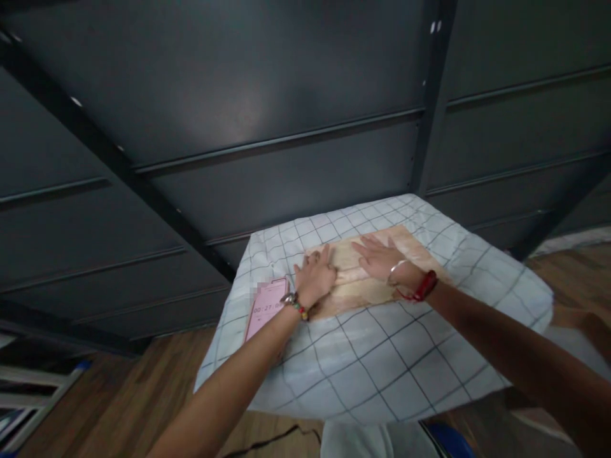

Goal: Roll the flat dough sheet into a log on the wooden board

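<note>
A tan, wood-coloured rectangular sheet (353, 294) lies flat on the checked tablecloth; I cannot tell if it is paper or thin board. On its left part rests my left hand (315, 280), palm down, with its fingers apart and a beaded bracelet at the wrist. Farther right, my right hand (380, 259) lies flat on the same sheet, fingers spread, with a silver bangle and a red band on that wrist. Neither hand holds anything. A pink-screened phone (266, 308) showing a running timer lies just left of my left wrist, partly covered by it.
The small table wears a white cloth (372, 369) with dark grid lines. Behind it stands a dark grey panelled metal wall (286, 178). A white rack (33, 388) is at lower left on the wooden floor (128, 394). A dark cord (272, 440) lies below the table.
</note>
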### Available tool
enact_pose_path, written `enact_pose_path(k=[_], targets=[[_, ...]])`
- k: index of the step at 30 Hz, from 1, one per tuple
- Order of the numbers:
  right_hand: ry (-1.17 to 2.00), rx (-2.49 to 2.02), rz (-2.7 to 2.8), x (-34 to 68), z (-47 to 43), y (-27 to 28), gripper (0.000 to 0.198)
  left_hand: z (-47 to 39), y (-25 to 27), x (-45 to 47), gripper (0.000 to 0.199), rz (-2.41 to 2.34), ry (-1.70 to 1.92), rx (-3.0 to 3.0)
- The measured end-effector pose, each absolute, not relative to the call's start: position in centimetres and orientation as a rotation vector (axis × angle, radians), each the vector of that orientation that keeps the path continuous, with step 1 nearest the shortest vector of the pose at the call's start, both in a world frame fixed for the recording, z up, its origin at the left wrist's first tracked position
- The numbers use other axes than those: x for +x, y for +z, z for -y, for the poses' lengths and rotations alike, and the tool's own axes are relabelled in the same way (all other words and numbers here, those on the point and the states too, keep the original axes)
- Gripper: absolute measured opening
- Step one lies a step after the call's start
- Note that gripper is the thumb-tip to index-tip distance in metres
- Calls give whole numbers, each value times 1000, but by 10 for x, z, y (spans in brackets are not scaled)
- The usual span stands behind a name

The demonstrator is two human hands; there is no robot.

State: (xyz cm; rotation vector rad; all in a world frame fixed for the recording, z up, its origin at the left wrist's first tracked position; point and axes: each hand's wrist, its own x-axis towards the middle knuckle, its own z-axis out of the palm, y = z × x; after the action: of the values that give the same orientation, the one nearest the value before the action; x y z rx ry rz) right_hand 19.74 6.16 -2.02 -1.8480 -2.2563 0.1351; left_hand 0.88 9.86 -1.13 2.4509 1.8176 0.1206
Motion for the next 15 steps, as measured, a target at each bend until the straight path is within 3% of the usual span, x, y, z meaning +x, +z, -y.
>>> enact_pose_path(k=[6,11,15], targets=[[278,-1983,2215,198,-80,-22,58,-101,-12,10,67,-1908,74,2342],[231,-1906,2302,200,-72,-27,56,-87,-13,9,59,-1803,197,2543],[233,-1970,2236,196,-69,-20,59,-86,-10,12,65,-1871,135,2421]])
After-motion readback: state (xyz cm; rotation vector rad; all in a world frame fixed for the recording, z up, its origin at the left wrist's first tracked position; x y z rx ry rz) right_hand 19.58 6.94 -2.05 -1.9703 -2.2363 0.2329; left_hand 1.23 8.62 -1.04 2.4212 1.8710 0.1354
